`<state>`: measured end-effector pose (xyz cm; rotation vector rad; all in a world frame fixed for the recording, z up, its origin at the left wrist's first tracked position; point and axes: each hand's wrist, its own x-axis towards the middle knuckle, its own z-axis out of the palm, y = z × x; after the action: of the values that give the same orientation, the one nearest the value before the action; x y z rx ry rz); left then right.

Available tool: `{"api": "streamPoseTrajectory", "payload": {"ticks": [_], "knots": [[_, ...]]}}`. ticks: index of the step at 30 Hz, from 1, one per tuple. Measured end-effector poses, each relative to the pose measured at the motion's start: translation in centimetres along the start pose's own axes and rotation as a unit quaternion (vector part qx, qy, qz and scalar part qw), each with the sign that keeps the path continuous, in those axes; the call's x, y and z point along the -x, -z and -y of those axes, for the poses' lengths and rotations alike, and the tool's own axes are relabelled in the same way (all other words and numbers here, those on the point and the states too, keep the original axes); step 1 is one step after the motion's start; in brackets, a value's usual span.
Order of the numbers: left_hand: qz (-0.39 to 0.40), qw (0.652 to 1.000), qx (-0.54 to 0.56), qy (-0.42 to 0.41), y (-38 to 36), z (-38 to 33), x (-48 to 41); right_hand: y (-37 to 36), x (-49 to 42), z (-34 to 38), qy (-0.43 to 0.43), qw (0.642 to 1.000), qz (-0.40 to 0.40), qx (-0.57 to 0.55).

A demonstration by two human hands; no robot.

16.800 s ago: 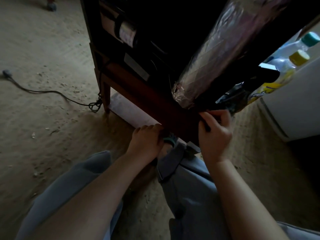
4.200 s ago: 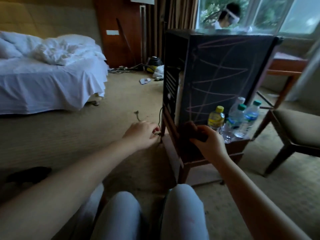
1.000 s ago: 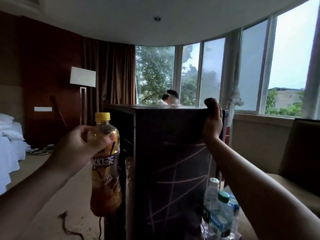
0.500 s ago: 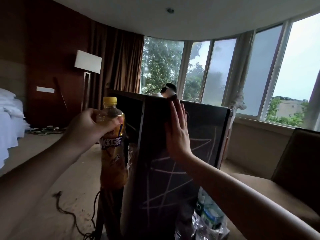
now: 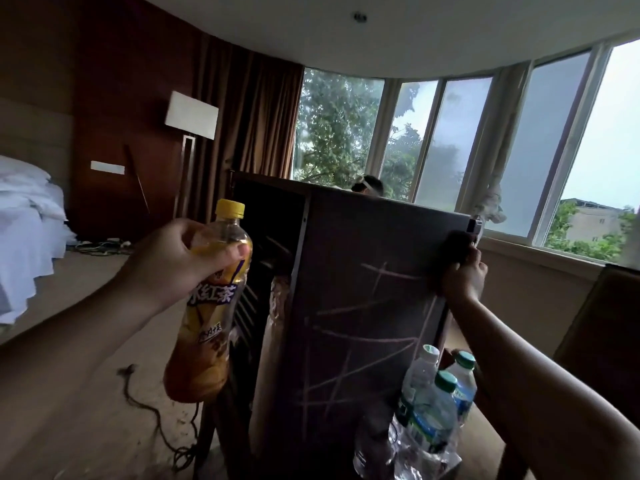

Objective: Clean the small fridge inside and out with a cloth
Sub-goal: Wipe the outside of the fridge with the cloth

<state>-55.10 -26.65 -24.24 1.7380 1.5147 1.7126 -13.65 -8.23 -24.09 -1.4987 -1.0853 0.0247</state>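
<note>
A: Changed since 0.5 s ago?

B: Yes. Slid the right hand (image 5: 462,273) off the upper left of the mini fridge (image 5: 363,306), where it lay flat, across to the side panel's top right corner. Now curled there round a dark cloth (image 5: 455,244).

A: And the left hand (image 5: 180,261)?

B: Wrapped round a yellow-capped iced tea bottle (image 5: 207,323), held up just beside the fridge's left edge, clear of the wiping.

A: Meaning for the job?

B: Probably mid-way through the outside; plenty of pale chalky scribbles (image 5: 349,341) left to rub off.

A: Textures?

B: Soft bunched cloth against a matt, hard-edged box straight ahead, plus 3 clear, crinkly plastic water bottles (image 5: 433,400) at its foot.
</note>
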Motion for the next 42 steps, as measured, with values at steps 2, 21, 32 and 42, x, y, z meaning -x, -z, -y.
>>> {"api": "streamPoseTrajectory", "payload": {"ticks": [2, 21, 32, 42], "knots": [[-0.002, 1.0, 0.012, 0.02, -0.6, 0.7, 0.2, 0.1, 1.8, 0.5, -0.001, 1.0, -0.012, -0.019], [-0.013, 0.999, -0.024, 0.026, -1.3, 0.1, 2.9, 0.6, 15.3, 13.9, 0.421, 0.902, 0.068, -0.072], [-0.002, 0.995, -0.039, 0.096, -0.9, 3.5, 8.5, -4.8, 29.8, -5.3, 0.361, 0.911, 0.197, 0.012], [0.037, 0.992, -0.047, 0.112, -0.5, 4.2, 10.7, -5.1, 35.0, -12.3, 0.245, 0.865, 0.398, 0.185]]}}
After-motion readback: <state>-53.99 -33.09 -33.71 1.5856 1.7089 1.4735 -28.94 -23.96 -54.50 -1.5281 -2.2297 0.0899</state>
